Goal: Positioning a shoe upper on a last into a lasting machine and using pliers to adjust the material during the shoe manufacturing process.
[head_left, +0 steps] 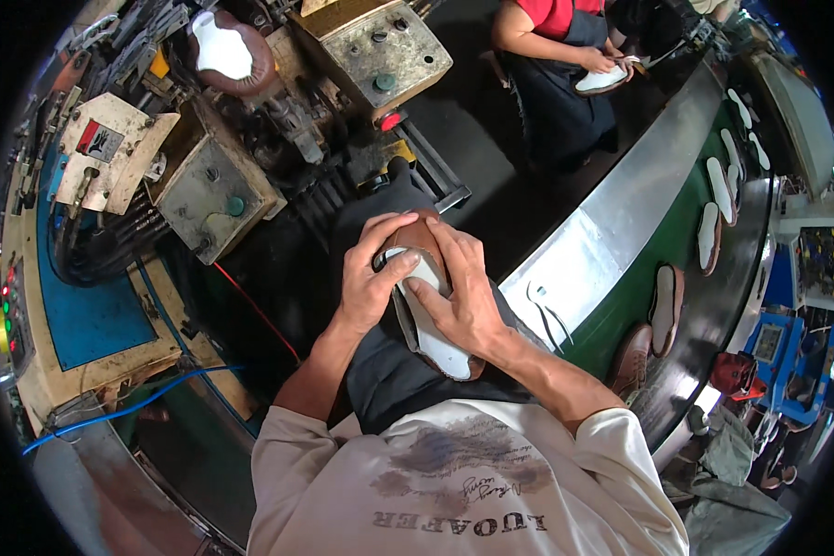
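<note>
A brown leather shoe upper (408,238) with a white sole side (443,350) lies bottom up over my lap, its one end pointing away from me. My left hand (369,283) grips its far left edge, thumb pressed on the white surface. From the other side my right hand (463,301) wraps round the far right edge, its thumb also on the white part. Between the thumbs a dark gap shows at the side of the upper. My palms hide part of the shoe's edges. Below it is my dark apron (371,380).
At the upper left stands a machine (218,185) with control boxes; another brown shoe (222,51) sits on it, white side up. On the right, a green conveyor belt (612,320) carries several shoes behind a metal ledge (565,250). A co-worker (561,83) holds a shoe beyond.
</note>
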### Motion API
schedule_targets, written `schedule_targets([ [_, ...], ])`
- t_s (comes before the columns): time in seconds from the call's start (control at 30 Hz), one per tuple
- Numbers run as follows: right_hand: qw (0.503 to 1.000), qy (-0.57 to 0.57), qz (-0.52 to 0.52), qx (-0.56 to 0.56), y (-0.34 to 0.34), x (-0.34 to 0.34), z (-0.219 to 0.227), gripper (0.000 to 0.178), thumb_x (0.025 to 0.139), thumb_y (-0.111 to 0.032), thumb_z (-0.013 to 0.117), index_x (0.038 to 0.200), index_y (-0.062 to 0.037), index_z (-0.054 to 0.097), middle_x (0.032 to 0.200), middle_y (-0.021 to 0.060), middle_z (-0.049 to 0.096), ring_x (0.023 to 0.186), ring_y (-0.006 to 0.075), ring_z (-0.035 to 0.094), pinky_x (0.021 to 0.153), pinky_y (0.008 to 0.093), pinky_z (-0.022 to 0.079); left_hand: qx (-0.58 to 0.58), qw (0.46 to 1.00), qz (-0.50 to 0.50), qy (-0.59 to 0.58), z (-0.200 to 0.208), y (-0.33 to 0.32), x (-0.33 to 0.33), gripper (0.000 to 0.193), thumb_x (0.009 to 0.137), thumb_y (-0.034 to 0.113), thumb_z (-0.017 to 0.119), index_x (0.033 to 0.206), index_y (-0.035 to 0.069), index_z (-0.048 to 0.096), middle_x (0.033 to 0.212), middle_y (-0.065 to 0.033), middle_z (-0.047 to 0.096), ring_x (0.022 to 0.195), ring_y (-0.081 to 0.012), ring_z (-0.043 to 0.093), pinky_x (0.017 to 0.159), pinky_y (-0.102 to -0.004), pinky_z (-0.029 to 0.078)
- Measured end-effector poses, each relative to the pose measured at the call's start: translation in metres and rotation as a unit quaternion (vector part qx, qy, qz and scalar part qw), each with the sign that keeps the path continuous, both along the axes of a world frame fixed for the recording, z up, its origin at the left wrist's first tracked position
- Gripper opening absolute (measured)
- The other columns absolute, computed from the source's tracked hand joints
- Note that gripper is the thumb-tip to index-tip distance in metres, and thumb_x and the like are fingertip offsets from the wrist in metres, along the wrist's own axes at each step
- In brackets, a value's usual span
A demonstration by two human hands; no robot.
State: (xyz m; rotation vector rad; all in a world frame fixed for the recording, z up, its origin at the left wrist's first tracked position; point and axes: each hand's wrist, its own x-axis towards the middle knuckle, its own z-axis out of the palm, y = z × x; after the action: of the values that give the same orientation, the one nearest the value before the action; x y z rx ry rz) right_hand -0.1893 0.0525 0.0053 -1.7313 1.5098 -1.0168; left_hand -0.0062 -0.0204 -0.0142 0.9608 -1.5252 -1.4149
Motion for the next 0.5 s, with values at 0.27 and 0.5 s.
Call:
schedule_targets([
  [0.27,0.908,-0.274,0.179,0.262,-0.023,-0.071,0.010,0.119,0.095,-0.061,0.082,0.179,-0.0127,0.013,0.180,0.0241,0.022,0.168,0.0389,0.023,0.134,0.0505,0.027,0.129,0.963,-0.098,0.214,-0.021,0.000,0.017,0.058,0.092,0.015,0.083,0.146,-0.002,0.068,0.158,-0.0126,0.054,0.146,-0.0246,0.054,0.125,-0.0374,0.038],
  [0.5,0.941,-0.159,0.224,0.195,-0.030,-0.063,0.020,0.113,0.094,-0.045,0.089,0.178,-0.0115,0.021,0.177,0.0256,0.030,0.164,0.0392,0.031,0.133,0.0473,0.031,0.121,0.967,-0.091,0.205,-0.007,0.008,-0.002,0.056,0.094,0.014,0.084,0.146,-0.001,0.068,0.151,-0.0114,0.057,0.140,-0.0226,0.057,0.121,-0.0363,0.042],
])
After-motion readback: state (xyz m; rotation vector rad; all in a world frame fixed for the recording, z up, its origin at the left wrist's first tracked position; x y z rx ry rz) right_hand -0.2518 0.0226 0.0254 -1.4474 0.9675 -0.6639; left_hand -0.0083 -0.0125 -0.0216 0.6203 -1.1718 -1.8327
